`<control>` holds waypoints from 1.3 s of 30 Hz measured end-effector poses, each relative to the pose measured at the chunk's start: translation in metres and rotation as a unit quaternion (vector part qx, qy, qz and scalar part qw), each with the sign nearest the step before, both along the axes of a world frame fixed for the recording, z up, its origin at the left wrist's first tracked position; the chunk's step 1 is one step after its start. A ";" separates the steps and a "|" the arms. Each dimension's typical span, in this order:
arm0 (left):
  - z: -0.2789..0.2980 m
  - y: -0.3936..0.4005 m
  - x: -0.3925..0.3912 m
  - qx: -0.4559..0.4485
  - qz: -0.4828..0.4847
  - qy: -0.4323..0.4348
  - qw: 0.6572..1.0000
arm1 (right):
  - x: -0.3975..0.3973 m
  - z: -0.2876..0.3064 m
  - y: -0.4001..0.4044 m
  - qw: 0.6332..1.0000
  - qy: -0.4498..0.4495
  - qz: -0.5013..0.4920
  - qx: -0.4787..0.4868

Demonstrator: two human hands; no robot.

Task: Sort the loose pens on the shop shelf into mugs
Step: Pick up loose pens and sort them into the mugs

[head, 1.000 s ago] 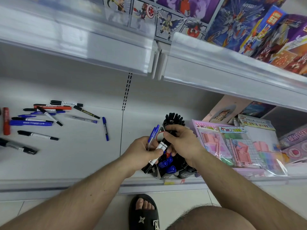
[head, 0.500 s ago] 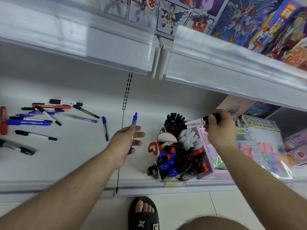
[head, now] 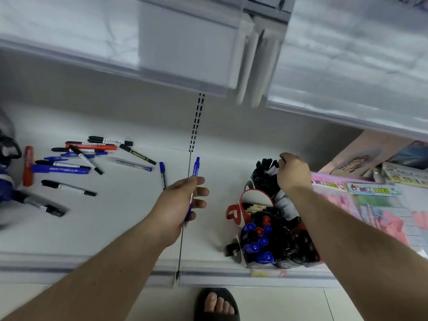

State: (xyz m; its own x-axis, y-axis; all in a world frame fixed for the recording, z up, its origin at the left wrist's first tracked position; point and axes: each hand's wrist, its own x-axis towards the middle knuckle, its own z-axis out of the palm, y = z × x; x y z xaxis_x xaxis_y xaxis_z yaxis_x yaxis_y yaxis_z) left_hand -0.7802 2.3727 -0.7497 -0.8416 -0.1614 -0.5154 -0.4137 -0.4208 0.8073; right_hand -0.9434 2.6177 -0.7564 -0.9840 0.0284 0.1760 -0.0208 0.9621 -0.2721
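sorting is mid-way here: the right hand (head: 292, 170) has its fingers curled and pinched around a black-and-white marker (head: 274, 169), lowering it into the back mug (head: 264, 176), which is already crowded with black pens. taking the red-handled mug (head: 245, 208) as the landmark, that back mug stands just behind it, and a blue-pen mug (head: 254, 247) sits just in front of it, nearer the shelf lip.

the left hand (head: 179, 205) hangs left of the red-handled mug, a little apart, gripping a blue pen (head: 194, 183) upright between thumb and fingers, the lower fingers loosely spread.

far left of the red-handled mug, well apart, the loose pens (head: 76, 158) lie scattered on the white shelf (head: 127, 212), with one blue marker (head: 162, 174) lying nearer than the rest.

to do this step well, i'd aim the marker's lower end at a gap between the caps, keep it near vertical, and let go only once it slides down; forcing it could tip the mug or push neighbours out. the blue pen looks bound for the front mug.
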 end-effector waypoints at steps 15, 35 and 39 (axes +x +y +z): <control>-0.025 0.018 -0.009 -0.027 -0.040 -0.027 0.998 | 0.009 -0.021 -0.027 0.880 -0.124 0.288 0.357; -0.026 0.022 -0.008 -0.027 -0.043 -0.042 0.998 | -0.015 -0.027 -0.004 0.961 -0.120 0.151 0.196; -0.024 0.016 -0.002 -0.032 -0.037 -0.045 0.998 | -0.027 -0.021 -0.013 0.980 -0.132 0.032 0.147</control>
State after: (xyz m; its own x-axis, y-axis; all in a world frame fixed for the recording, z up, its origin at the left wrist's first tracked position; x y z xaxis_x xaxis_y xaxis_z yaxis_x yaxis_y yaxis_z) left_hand -0.7822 2.3889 -0.7740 -0.8030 -0.1352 -0.5804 -0.5143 -0.3347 0.7896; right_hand -0.9700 2.6045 -0.7778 -0.9944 -0.0477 -0.0939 -0.0490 0.9987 0.0124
